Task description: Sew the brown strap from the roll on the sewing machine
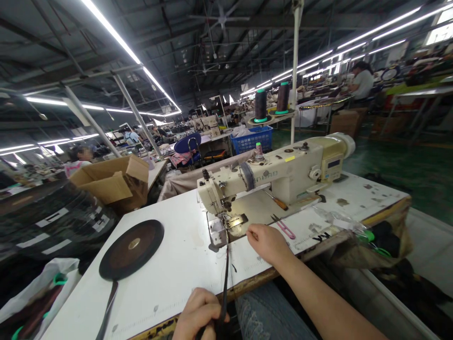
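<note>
My left hand (200,314) is closed at the table's near edge, pinching a thin black strap (225,264). The strap runs straight up from it to the needle area (222,222) of a cream sewing machine (279,174). My right hand (267,243) rests on the white table (170,264) just right of the needle plate. Its fingers are curled, with the fingertips by the plate; I cannot make out anything in them. A dark round reel of tape (131,249) lies flat on the table to the left, its loose end trailing toward the near edge.
A pink-handled thread snip (283,227) and an orange-handled screwdriver (278,201) lie beside the machine. Two thread cones (271,101) stand on a rack behind. An open cardboard box (115,182) and stacked dark material (53,222) are at left. Other workers sit far off.
</note>
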`<state>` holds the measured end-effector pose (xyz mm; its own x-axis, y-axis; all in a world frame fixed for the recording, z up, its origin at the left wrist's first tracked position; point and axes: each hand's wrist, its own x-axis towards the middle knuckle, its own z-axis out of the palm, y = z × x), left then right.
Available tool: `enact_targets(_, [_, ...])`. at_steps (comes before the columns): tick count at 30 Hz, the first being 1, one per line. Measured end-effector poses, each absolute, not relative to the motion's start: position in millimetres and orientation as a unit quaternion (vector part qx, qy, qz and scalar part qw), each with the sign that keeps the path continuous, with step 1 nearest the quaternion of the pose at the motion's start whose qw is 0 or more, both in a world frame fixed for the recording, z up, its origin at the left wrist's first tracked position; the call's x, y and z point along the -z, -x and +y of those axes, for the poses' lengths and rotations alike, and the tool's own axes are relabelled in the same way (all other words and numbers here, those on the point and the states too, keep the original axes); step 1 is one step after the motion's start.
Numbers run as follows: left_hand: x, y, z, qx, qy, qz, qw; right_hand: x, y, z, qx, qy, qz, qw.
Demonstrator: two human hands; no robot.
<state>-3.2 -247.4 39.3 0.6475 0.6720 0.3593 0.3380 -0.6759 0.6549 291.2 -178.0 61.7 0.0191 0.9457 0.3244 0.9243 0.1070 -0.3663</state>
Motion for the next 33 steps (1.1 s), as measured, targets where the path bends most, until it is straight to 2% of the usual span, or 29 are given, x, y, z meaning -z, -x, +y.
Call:
enact_targets(4, [-47.6, -14.0, -243.3, -0.327, -0.859, 0.337, 0.205, -63.4, -296.0, -186.5, 0.021, 0.683, -0.674, 0.280])
enact_targets(9, [-41.4, -31.7, -223.0, -0.360, -0.822, 0.409, 0.165, -62.6, -325.3, -200.3, 0.105, 0.715, -0.628, 0.290])
enact_targets(15, [-42.6, -52.8, -202.3, -0.340, -0.747, 0.555, 0.137, -50.2, -362.4, -204.7, 0.176, 0.738, -0.605, 0.240])
enact_targets(20, [-51.1, -75.2, -197.2, -0.304, -0.747, 0.577, 0.131, -35.0, -371.3, -194.0, 0.185, 0.724, -0.639, 0.186])
enact_targets(25, [-52.9, -78.4, -188.4, -0.330, -0.729, 0.580, 0.151, -40.2, -370.8, -191.4, 0.202, 0.689, -0.679, 0.155])
enact_targets(29, [-51.8, -68.1, -182.4, -0.369, -0.694, 0.584, 0.205, -47.0, -364.0, -197.2, 0.179, 0.681, -0.692, 0.158])
enact_targets(33, [-50.1, -54.4, -181.6, -0.375, -0.650, 0.596, 0.287, -58.9, -332.6, -208.6, 0.000, 0.694, -0.690, 0.204])
